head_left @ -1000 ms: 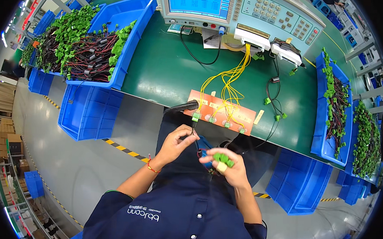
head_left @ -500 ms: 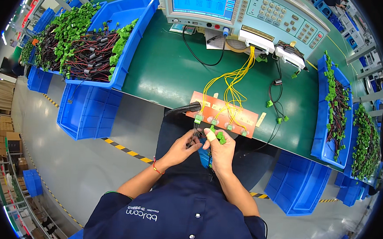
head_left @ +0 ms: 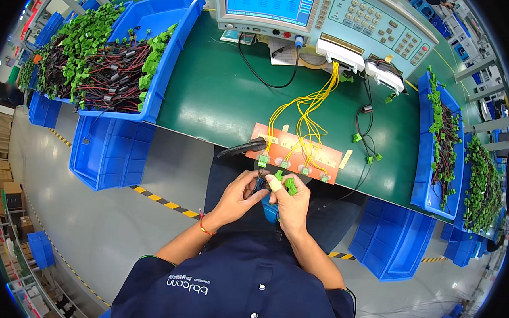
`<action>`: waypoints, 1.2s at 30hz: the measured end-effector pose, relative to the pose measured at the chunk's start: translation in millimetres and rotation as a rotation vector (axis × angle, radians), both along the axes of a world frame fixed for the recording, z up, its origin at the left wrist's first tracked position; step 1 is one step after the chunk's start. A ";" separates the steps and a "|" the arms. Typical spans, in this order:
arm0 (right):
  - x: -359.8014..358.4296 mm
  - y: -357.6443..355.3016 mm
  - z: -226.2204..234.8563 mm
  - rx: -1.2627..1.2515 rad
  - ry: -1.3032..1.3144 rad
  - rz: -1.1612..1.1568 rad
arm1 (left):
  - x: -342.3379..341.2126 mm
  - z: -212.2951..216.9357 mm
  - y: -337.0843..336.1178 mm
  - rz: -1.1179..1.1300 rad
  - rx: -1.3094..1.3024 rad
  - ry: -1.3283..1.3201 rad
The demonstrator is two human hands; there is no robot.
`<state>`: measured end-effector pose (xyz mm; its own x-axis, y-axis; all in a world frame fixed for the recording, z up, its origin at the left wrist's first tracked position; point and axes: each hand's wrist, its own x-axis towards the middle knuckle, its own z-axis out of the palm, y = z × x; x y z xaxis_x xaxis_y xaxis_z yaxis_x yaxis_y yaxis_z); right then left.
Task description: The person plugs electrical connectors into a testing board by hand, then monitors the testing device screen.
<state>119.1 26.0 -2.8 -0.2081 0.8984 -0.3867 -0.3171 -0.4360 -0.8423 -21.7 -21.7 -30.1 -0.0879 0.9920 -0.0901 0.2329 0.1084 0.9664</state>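
Note:
My left hand (head_left: 238,197) is closed, with thumb and fingertips pinching a dark cable (head_left: 259,185) just below the leftmost green socket on the orange board. Close beside it, my right hand (head_left: 293,210) is closed on green connectors (head_left: 290,185) that stick out between its fingers; a pale wrap covers one fingertip. The orange board (head_left: 330,155) lies at the table's near edge. Yellow wires (head_left: 311,113) run from it to a white plug on the test instrument (head_left: 376,27). My fingers partly hide the cable.
A blue bin (head_left: 173,57) of wire harnesses with green connectors stands at the left, and another blue bin (head_left: 421,168) at the right. Lower blue bins (head_left: 113,157) sit beside the green table (head_left: 211,99). A black cable with green connectors (head_left: 366,127) lies right of the board.
My left fingers have shifted slightly up and curled in around the cable. The right hand stays almost in place with the green connectors. The whole view has moved a little.

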 end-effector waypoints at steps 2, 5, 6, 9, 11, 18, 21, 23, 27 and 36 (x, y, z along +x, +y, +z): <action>1.0 -4.3 2.3 -0.012 0.038 0.068 | -2.9 -11.6 -0.6 -0.068 -0.056 -0.154; 16.6 1.5 9.9 -0.116 0.144 0.227 | 2.5 -1.4 1.2 -0.076 -0.088 -0.469; 18.5 1.9 7.5 -0.024 0.182 0.268 | 0.5 3.2 1.6 -0.126 -0.186 -0.548; 29.7 12.2 7.3 -0.083 0.214 0.413 | -9.1 4.2 3.3 -0.229 -0.344 -0.730; 27.4 16.8 3.5 -0.112 0.222 0.431 | -16.4 4.2 6.5 -0.281 -0.404 -0.831; 23.1 14.9 3.1 -0.181 0.240 0.350 | -24.2 2.4 11.3 -0.375 -0.545 -1.128; 21.9 12.3 5.0 -0.184 0.154 0.269 | -21.3 7.5 12.0 -0.385 -0.583 -1.060; 22.6 13.4 0.6 -0.173 0.151 0.230 | -11.5 10.8 10.4 -0.259 -0.501 -0.792; 20.1 14.7 0.0 -0.160 0.177 0.152 | 2.7 -2.1 4.3 -0.150 -0.299 -0.648; 18.9 3.9 0.1 -0.217 0.266 0.074 | 17.7 -47.1 -6.9 -0.227 -0.352 -0.451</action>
<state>138.0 30.0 -2.6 -0.3892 0.7799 -0.4902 -0.4738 -0.6259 -0.6195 -4.0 -28.6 -77.2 0.2451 0.8854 -0.3950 -0.1357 0.4348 0.8903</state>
